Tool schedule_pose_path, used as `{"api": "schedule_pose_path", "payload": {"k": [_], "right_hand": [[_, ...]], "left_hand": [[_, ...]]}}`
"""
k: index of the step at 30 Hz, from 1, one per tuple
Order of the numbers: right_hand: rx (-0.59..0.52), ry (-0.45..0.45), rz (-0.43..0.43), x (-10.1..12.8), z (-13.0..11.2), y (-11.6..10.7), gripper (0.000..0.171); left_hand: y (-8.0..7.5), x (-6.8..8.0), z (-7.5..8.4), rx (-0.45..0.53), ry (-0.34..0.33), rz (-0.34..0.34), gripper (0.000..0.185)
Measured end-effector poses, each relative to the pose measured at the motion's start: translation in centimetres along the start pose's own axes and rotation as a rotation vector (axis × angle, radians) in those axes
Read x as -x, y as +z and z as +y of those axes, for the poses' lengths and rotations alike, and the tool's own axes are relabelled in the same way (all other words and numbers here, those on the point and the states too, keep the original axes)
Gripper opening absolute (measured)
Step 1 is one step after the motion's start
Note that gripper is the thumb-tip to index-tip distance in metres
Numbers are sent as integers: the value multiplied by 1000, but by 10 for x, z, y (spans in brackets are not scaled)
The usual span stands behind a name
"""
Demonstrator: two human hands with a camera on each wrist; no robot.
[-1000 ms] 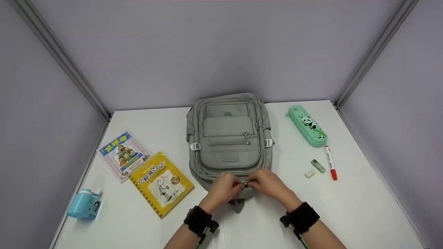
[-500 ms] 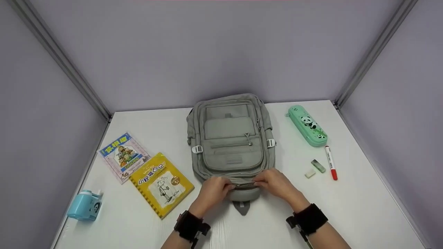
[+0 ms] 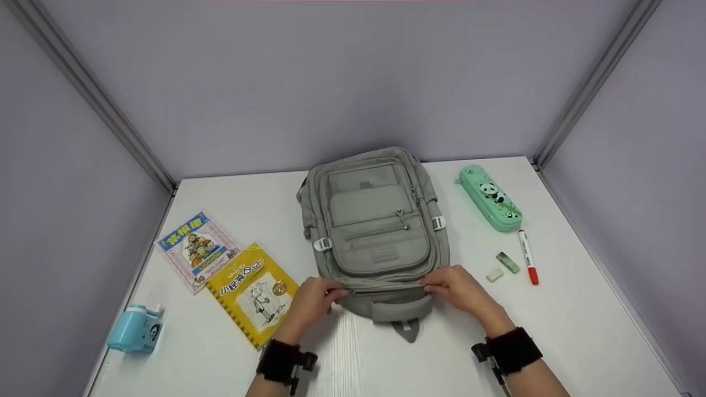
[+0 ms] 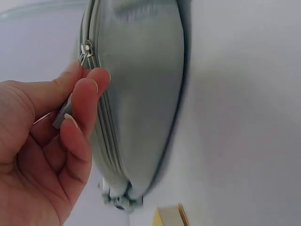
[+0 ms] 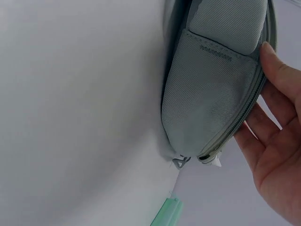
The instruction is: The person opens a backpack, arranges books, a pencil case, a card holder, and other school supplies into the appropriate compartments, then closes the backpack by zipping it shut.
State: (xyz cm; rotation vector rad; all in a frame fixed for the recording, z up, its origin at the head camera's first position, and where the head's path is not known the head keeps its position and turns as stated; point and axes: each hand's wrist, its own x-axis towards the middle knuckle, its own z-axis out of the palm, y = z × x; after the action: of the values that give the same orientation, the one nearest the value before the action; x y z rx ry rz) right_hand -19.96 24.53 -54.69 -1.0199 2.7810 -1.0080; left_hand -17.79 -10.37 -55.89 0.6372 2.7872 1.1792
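A grey backpack [image 3: 380,220] lies on the white table, its top handle [image 3: 402,310] towards the person. My left hand [image 3: 314,300] is at the left of this near end. Its thumb and fingers pinch a zipper pull [image 4: 63,114], as the left wrist view shows, just beside the metal slider [image 4: 87,49] on the zipper. At the right of the near end, my right hand [image 3: 458,289] grips the backpack's zippered edge. In the right wrist view its thumb [image 5: 273,59] lies on that edge and the other fingers reach behind it.
Left of the backpack lie a yellow book [image 3: 259,298] and a pink-and-blue book [image 3: 197,248]; a blue pencil sharpener [image 3: 134,329] stands nearer. On the right are a green panda pencil case [image 3: 490,198], a red-capped marker [image 3: 528,257], a green eraser [image 3: 507,262] and a pale eraser [image 3: 494,275].
My hands started close together at the middle of the near edge and have moved apart, left hand leftward, right hand rightward. The backpack's near end has shifted right, baring its handle.
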Motion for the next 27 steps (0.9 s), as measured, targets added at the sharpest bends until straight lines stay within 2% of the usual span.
{"api": "schedule_pose_path", "payload": {"k": [5,8,10,14,16,19,22,27], "right_hand": [[36,43,8,4,0,-5,11],[81,107,-44,0,-11,-3,11],[114,133,-92,-5,-24,0,14],[186,88,-141,-20,-52,12,24],[243,40,-135,-29,-62,21,29],[311,15,-126,-41,-72,34,35],[336,21,-129,-49,-75,43,30],[316,5,-141,-51,-70,49,19]], "left_hand": [[-5,8,-11,32,-58,9,16],[-4,10,-12,53,-91,-16,15],[-3,10,-12,48,-90,-22,14],[0,7,-9,8,-70,-2,13],[1,5,-8,-13,-70,7,13],[2,4,-5,-41,-82,13,11],[2,5,-1,-85,-79,25,10],[3,9,2,-215,-67,82,11]]}}
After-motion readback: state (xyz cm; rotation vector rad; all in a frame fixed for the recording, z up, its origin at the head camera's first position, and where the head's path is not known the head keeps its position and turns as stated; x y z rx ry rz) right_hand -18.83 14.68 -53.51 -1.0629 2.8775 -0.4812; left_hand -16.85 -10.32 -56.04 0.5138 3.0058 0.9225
